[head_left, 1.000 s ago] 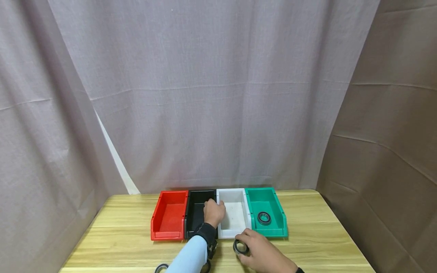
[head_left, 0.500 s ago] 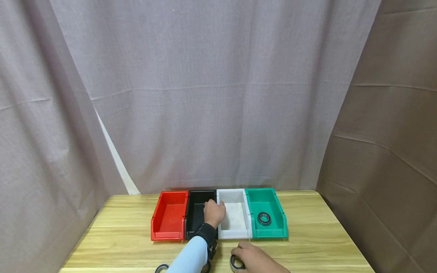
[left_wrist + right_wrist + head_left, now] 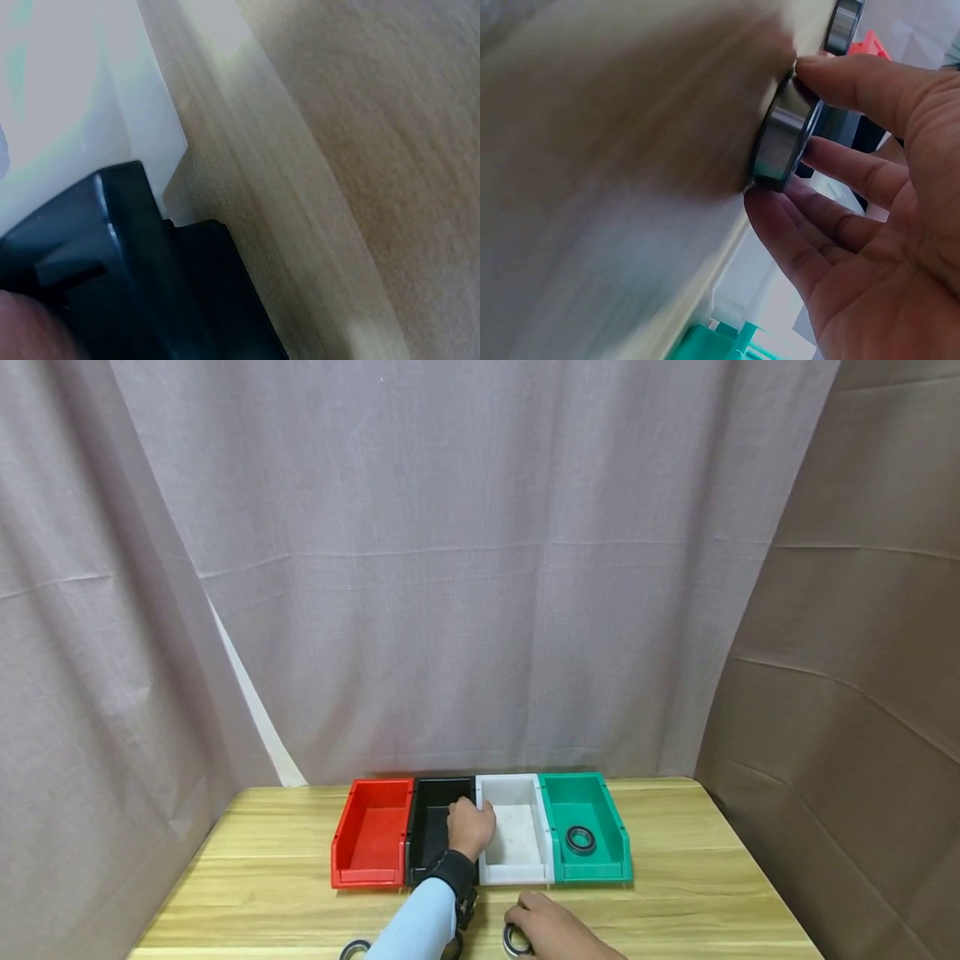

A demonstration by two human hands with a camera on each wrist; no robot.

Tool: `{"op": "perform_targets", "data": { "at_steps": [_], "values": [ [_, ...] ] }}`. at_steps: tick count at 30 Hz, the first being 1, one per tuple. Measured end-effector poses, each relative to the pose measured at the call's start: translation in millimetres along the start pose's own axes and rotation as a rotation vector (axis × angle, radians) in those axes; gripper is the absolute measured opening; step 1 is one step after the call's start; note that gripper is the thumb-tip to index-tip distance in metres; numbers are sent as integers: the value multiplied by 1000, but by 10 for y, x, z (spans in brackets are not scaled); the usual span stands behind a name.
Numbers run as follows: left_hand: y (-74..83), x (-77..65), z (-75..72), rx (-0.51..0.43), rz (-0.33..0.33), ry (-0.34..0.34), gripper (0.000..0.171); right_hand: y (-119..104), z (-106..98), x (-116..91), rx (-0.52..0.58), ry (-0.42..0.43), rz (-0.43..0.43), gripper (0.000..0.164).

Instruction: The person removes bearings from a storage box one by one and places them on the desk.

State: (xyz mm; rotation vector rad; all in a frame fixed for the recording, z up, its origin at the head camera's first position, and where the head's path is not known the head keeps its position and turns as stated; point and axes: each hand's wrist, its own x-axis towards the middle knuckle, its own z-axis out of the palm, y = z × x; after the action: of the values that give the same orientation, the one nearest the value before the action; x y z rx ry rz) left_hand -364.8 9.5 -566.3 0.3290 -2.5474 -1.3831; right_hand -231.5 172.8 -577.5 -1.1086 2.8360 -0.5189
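We see the right hand point(image 3: 558, 931), bottom centre, pinching one bearing point(image 3: 507, 941) of four in its fingertips, below four bins point(image 3: 513, 876).

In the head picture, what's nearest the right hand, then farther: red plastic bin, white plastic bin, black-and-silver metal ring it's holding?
1. Black-and-silver metal ring, pinched by the right hand.
2. White plastic bin, ahead, slightly left.
3. Red plastic bin, far left.
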Motion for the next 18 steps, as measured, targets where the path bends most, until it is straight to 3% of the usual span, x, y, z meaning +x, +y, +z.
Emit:
{"op": "perform_targets", "data": {
  "at_steps": [4,11,18],
  "values": [
    [100,-81,-99,4,-19,-30,50,75,110,20,-12,39,-46,31],
    [179,-134,-156,23,-42,-55,50,-81,-66,27,59,-33,79,33],
    [157,-104,-142,-8,-49,-72,53,164,248,94,41,-13,92,37]
  ]
}}
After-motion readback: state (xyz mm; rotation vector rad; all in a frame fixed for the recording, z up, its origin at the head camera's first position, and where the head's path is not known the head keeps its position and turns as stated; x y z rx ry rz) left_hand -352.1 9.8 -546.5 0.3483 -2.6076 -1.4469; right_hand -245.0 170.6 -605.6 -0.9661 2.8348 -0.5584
